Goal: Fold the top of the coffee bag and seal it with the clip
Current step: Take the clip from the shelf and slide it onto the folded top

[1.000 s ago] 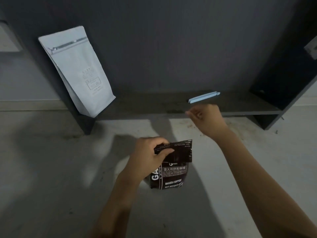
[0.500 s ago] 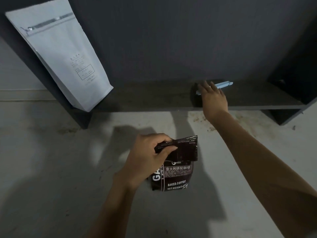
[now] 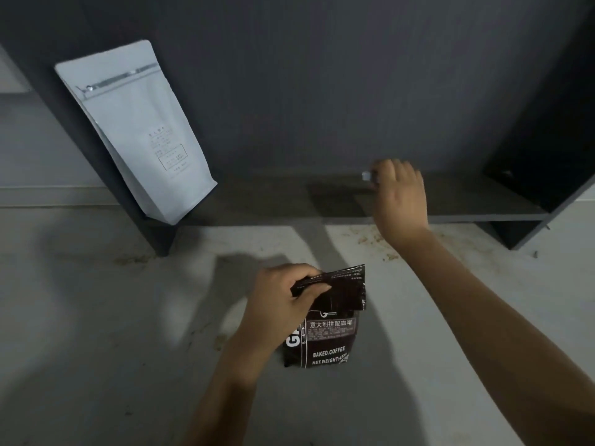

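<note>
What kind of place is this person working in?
Hard to be sure: probably a plain indoor work spot. A pale, stained countertop carries a low dark shelf, with a white pouch leaning there and a black coffee bag in front.

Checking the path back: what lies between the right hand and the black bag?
Head view: only bare floor between the right hand and the black bag.
</note>
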`<state>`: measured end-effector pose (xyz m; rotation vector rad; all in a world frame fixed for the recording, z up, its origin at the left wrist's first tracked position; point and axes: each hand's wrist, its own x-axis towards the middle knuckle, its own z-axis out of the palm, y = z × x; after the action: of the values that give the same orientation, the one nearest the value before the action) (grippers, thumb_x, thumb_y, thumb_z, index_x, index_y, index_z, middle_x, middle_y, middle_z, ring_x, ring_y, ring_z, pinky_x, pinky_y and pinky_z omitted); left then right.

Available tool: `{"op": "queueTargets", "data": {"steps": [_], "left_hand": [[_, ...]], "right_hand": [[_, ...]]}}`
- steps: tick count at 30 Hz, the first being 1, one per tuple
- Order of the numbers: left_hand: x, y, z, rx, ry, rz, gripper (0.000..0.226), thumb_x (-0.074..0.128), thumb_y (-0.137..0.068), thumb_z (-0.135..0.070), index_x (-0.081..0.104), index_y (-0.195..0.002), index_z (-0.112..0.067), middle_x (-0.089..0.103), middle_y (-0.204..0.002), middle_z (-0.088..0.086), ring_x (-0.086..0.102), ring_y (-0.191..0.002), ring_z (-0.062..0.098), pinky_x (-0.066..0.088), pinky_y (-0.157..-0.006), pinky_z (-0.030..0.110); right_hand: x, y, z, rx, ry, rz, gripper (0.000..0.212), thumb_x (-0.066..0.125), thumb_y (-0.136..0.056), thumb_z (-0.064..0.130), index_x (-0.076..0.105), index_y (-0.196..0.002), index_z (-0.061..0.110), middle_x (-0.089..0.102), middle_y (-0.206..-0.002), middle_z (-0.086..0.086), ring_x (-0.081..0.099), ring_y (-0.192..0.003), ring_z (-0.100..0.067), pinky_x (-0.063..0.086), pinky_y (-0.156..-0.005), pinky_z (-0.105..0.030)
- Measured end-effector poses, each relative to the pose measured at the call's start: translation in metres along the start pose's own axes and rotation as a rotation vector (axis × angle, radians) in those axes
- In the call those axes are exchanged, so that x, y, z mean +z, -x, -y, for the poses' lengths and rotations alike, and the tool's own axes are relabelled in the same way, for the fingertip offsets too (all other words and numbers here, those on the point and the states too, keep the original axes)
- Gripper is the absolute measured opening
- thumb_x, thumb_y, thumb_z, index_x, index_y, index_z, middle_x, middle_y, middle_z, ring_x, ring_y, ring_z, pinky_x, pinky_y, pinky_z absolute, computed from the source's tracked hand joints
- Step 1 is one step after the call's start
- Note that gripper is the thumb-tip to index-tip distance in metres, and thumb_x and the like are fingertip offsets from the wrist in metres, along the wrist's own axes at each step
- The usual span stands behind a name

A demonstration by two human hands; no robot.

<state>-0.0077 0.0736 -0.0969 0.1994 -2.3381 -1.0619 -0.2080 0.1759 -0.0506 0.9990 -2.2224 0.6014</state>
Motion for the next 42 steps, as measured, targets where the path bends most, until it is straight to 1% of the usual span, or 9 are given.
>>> {"op": "queueTargets", "data": {"steps": [6, 9, 12, 16, 22, 27, 32, 38, 42], "left_hand": [[0.01, 0.014, -0.004, -0.047, 0.0, -0.113, 0.029, 0.069, -0.078, -0.023, 0.057, -0.1, -0.038, 0.056, -0.091, -0.023, 0.058, -0.088, -0.001, 0.04, -0.075, 0.003], [0.011, 0.022, -0.009, -0.074, 0.114, -0.157, 0.05, 0.066, -0.079, -0.012, 0.039, -0.1, -0.049, 0.054, -0.1, -0.011, 0.055, -0.095, 0.005, 0.041, -0.082, 0.007], [0.009, 0.029, -0.01, -0.1, 0.192, -0.181, 0.055, 0.06, -0.078, 0.006, 0.045, -0.09, -0.045, 0.059, -0.104, -0.009, 0.058, -0.098, 0.007, 0.046, -0.086, 0.016], [0.012, 0.034, -0.009, -0.178, 0.193, -0.18, 0.043, 0.058, -0.068, 0.017, 0.06, -0.061, -0.025, 0.064, -0.072, -0.018, 0.059, -0.075, -0.001, 0.043, -0.067, 0.009], [0.009, 0.04, -0.013, -0.413, 0.501, -0.055, 0.043, 0.045, -0.085, 0.008, 0.075, -0.07, -0.02, 0.075, -0.078, -0.001, 0.067, -0.07, 0.012, 0.05, -0.058, 0.017], [0.005, 0.041, -0.023, -0.553, 0.734, -0.019, 0.035, 0.045, -0.089, -0.027, 0.077, -0.081, -0.014, 0.078, -0.083, 0.008, 0.072, -0.076, 0.02, 0.054, -0.058, 0.02], [0.004, 0.038, -0.023, -0.543, 0.59, -0.01, 0.048, 0.045, -0.084, -0.05, 0.075, -0.082, -0.012, 0.078, -0.073, 0.003, 0.074, -0.069, 0.017, 0.052, -0.052, 0.015], [0.007, 0.034, -0.018, -0.513, 0.466, -0.012, 0.043, 0.047, -0.081, -0.052, 0.074, -0.066, -0.021, 0.076, -0.064, 0.002, 0.072, -0.066, 0.018, 0.052, -0.056, 0.022], [0.008, 0.033, -0.011, -0.507, 0.416, -0.01, 0.044, 0.045, -0.085, -0.052, 0.073, -0.063, -0.029, 0.073, -0.064, 0.011, 0.07, -0.065, 0.027, 0.051, -0.062, 0.031]], "right_hand": [[-0.06, -0.001, 0.04, 0.311, -0.72, -0.244, 0.033, 0.056, -0.088, 0.007, 0.039, -0.116, 0.013, 0.051, -0.085, 0.015, 0.058, -0.076, 0.004, 0.053, -0.067, -0.012], [-0.087, 0.012, 0.052, 0.335, -0.833, -0.288, 0.045, 0.057, -0.088, 0.007, 0.036, -0.126, 0.017, 0.057, -0.081, -0.004, 0.061, -0.074, -0.007, 0.053, -0.066, -0.014], [-0.104, 0.026, 0.055, 0.475, -1.069, -0.26, 0.031, 0.058, -0.087, 0.005, 0.051, -0.115, 0.015, 0.057, -0.085, -0.016, 0.065, -0.077, -0.016, 0.057, -0.068, -0.021], [-0.114, 0.045, 0.05, 0.626, -1.411, -0.155, 0.014, 0.06, -0.082, -0.003, 0.059, -0.087, 0.01, 0.064, -0.077, -0.005, 0.07, -0.075, -0.017, 0.059, -0.067, -0.025], [-0.111, 0.075, 0.04, 0.681, -1.434, 0.11, 0.019, 0.062, -0.077, -0.007, 0.054, -0.068, 0.008, 0.06, -0.072, -0.017, 0.07, -0.064, -0.022, 0.059, -0.061, -0.023], [-0.103, 0.097, 0.028, 0.706, -1.147, 0.322, 0.013, 0.068, -0.076, -0.003, 0.055, -0.074, -0.003, 0.068, -0.083, -0.024, 0.072, -0.067, -0.024, 0.058, -0.056, -0.02], [-0.097, 0.105, 0.021, 0.671, -1.033, 0.393, 0.011, 0.066, -0.079, -0.002, 0.058, -0.072, 0.0, 0.069, -0.073, -0.021, 0.071, -0.063, -0.02, 0.058, -0.057, -0.022], [-0.094, 0.111, 0.031, -0.045, -0.064, 0.334, 0.022, 0.07, -0.075, 0.039, 0.064, -0.078, 0.018, 0.065, -0.071, -0.002, 0.06, -0.064, -0.02, 0.049, -0.056, -0.03], [-0.085, 0.114, 0.044, -0.2, 0.025, 0.275, 0.03, 0.079, -0.063, 0.042, 0.062, -0.067, 0.017, 0.062, -0.058, 0.002, 0.058, -0.05, -0.018, 0.041, -0.039, -0.024]]}}
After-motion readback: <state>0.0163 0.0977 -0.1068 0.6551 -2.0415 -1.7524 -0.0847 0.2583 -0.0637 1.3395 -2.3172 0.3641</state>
